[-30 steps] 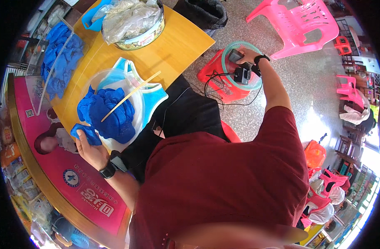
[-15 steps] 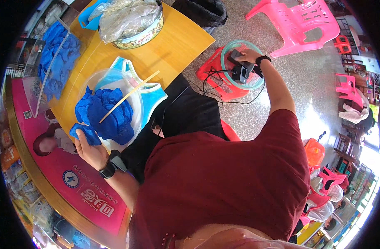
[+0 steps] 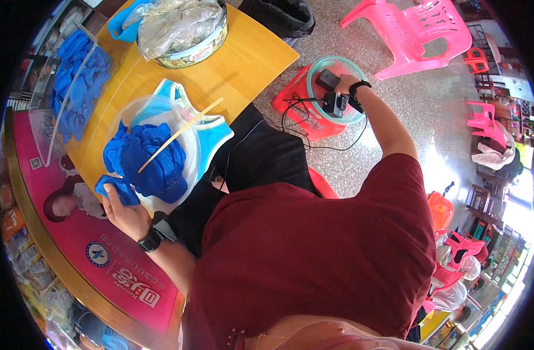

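A blue cloth (image 3: 116, 189) lies at the near edge of the table (image 3: 261, 55), pinched by the left hand (image 3: 124, 213); its fingers (image 3: 106, 192) are closed on the piece, thumb under it as far as the view shows. It looks soft, thin and light, likely to drape and crumple, so a pinch at an edge or a bunched fold should hold it. Just beside it a heap of the same blue cloth (image 3: 147, 160) fills a clear bowl (image 3: 124, 114), with a pale stick (image 3: 182, 134) lying slanted across the top. Under the bowl sits a light blue tray (image 3: 217, 137).

The right hand (image 3: 344, 93) reaches well away to a black device (image 3: 336, 104) in a green basket (image 3: 343, 64) on a red stool (image 3: 296, 108). The fingers seem curled around the device, though it is too small to be certain. Black cables (image 3: 296, 125) trail from it over the stool.

Farther up the table stand a round tin (image 3: 197, 49) holding crumpled clear plastic (image 3: 171, 23), and more blue cloth (image 3: 74, 81) at the left. A pink chair (image 3: 418, 35) stands on the floor beyond.
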`<act>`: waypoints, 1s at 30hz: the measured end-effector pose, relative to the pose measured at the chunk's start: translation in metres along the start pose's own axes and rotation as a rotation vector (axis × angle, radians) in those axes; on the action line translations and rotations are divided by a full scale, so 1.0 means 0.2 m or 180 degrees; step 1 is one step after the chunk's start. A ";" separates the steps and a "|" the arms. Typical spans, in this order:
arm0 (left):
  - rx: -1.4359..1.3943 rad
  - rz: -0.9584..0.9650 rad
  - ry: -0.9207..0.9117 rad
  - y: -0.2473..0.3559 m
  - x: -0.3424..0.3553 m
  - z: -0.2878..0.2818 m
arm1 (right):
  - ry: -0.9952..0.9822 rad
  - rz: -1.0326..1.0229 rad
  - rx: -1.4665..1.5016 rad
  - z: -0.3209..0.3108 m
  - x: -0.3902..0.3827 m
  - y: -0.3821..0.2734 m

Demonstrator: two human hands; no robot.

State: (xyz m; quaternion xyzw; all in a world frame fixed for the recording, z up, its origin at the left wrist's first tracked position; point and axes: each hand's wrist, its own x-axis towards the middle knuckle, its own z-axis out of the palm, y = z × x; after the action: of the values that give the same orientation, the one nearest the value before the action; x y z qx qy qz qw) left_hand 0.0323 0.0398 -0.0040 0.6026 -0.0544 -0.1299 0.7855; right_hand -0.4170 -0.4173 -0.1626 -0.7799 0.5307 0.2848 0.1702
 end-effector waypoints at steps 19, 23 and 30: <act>-0.0078 0.0066 0.0019 -0.01 0.00 0.00 | -0.0072 -0.0466 0.0322 0.04 -0.02 0.13; -0.0068 0.0077 -0.0061 0.00 0.00 0.01 | 0.0106 -0.0699 -0.0131 0.04 -0.01 0.12; -0.0091 0.0118 -0.0046 0.00 -0.01 0.02 | 0.0396 -0.0553 -0.0657 0.04 -0.11 0.06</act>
State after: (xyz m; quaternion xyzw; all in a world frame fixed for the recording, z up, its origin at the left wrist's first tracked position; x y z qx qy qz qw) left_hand 0.0294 0.0363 -0.0021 0.5892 -0.0694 -0.1204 0.7959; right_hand -0.4369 -0.4012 -0.1551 -0.8524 0.4386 0.2731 0.0799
